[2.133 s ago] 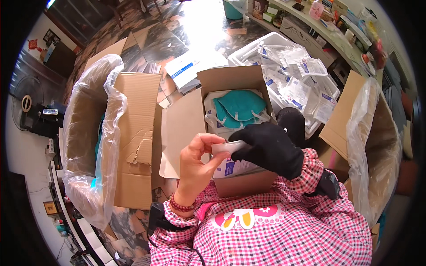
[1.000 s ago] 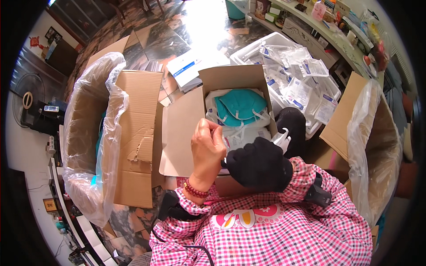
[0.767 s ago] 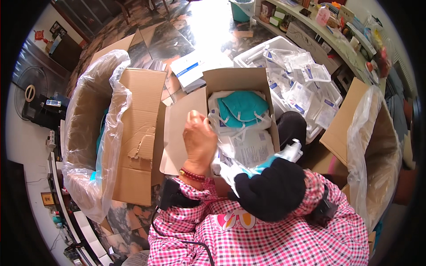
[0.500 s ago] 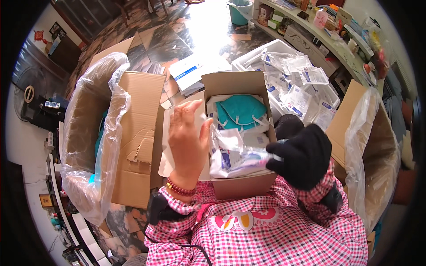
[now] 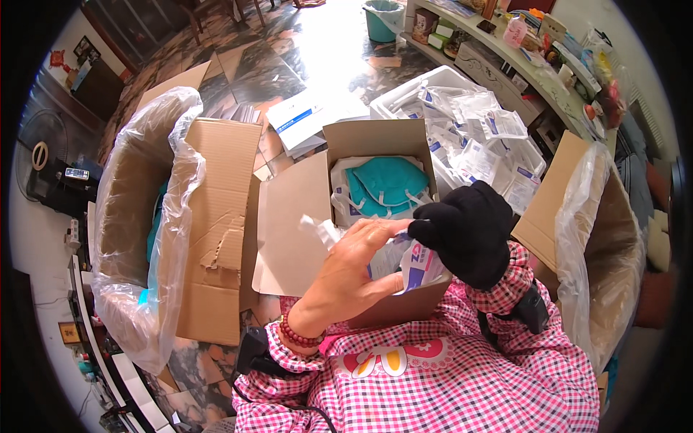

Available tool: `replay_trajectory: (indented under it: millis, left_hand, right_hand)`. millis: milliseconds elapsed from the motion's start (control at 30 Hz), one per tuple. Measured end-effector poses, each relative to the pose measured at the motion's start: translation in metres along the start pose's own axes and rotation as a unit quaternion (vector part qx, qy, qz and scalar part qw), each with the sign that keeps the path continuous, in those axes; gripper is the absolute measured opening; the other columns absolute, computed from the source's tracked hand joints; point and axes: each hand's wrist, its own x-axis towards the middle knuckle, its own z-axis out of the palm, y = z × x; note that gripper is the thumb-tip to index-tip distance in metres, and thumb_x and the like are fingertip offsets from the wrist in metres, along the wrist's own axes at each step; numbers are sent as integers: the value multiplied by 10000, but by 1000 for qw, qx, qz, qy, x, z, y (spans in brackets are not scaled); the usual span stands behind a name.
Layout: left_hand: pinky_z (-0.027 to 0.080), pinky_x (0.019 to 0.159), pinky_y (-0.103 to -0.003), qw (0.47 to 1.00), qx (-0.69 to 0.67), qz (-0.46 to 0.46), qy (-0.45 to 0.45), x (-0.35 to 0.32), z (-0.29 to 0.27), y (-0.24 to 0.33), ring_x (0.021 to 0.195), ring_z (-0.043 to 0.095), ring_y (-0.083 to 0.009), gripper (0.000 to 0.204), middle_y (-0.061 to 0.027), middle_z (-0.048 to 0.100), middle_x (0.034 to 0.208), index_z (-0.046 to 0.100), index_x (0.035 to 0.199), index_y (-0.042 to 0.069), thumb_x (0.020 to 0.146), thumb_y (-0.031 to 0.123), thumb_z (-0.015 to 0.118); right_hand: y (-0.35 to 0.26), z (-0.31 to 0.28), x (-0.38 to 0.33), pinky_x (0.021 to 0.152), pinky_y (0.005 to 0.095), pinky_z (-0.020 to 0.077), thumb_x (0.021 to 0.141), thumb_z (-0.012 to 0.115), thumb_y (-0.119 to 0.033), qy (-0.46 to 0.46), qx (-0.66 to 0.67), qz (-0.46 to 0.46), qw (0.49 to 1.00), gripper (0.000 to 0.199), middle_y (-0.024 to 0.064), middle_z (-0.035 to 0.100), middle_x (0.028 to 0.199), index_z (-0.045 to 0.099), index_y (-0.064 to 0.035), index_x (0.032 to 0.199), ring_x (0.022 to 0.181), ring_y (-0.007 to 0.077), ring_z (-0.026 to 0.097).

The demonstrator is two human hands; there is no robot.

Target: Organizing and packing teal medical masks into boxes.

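In the head view, holds both hands close together over the near end of a brown carton [image 5: 404, 309]. Bends the bare left hand [image 5: 354, 263] into a loose C, with thumb and index well parted and the index stretched to the black-gloved right hand [image 5: 465, 234]. Has a white packet [image 5: 419, 268] with blue-purple print between that thumb and index, just below the right hand and over the carton's near end. Cannot tell a grip from mere contact there. Curls the right hand's fingers inward, with the tips to the left, beside the left fingertips and the packet's upper edge; cannot tell for certain about any hold under the dark cloth. Has a blurred white strip [image 5: 321, 231] just left of the left knuckles. Wears a beaded bracelet [image 5: 297, 339] on the left wrist. Has a folded teal mask [image 5: 390, 186] in the carton's far half, beyond the left hand and apart from it. Has a white crate [image 5: 408, 86] farther off, heaped with wrapped packets [image 5: 476, 137], and plastic-lined cartons to left [image 5: 216, 231] and right [image 5: 610, 289].
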Motion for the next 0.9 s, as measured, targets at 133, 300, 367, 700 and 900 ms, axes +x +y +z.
replay_trajectory:
  millis: [133,300,367,700,900]
  left_hand:
    - [503,954,-390,1000,-27,4,-7,6,7,-8,1099,615,-406,435,-205,677,1159,657,1159,-10,728,-62,632]
    - [544,724,-340,995,-37,-41,80,4,23,-18,720,698,-354,361,-174,706,806,674,1098,11,745,-44,622]
    - [543,734,-322,986,-75,-89,118,5,23,-15,766,722,-277,341,-159,715,811,676,1091,4,754,-37,635]
    - [526,1048,-450,832,-543,-88,70,-20,23,-65,1257,606,-297,581,-180,559,1413,379,1495,10,1009,200,633]
    - [535,1034,-451,753,-651,-71,71,-30,33,-76,1239,618,-304,574,-177,560,1408,388,1492,16,1012,219,628]
  right_hand:
    - [-8,5,9,634,400,434,791,813,-337,-31,-9,-26,999,210,9,573,746,690,-193,882,684,239,578]
    - [-4,26,9,672,413,457,763,834,-374,51,-51,-64,995,300,14,594,805,694,-188,951,697,245,576]
    - [1,26,15,718,360,492,808,805,-378,58,-11,15,998,314,21,639,930,708,-188,1038,834,241,611]
    - [35,52,-32,732,367,539,927,686,-134,69,324,403,853,199,108,672,774,692,-19,1089,735,260,678]
    - [45,57,-44,638,463,501,945,671,-194,75,136,278,948,145,147,681,717,719,-60,918,661,352,655]
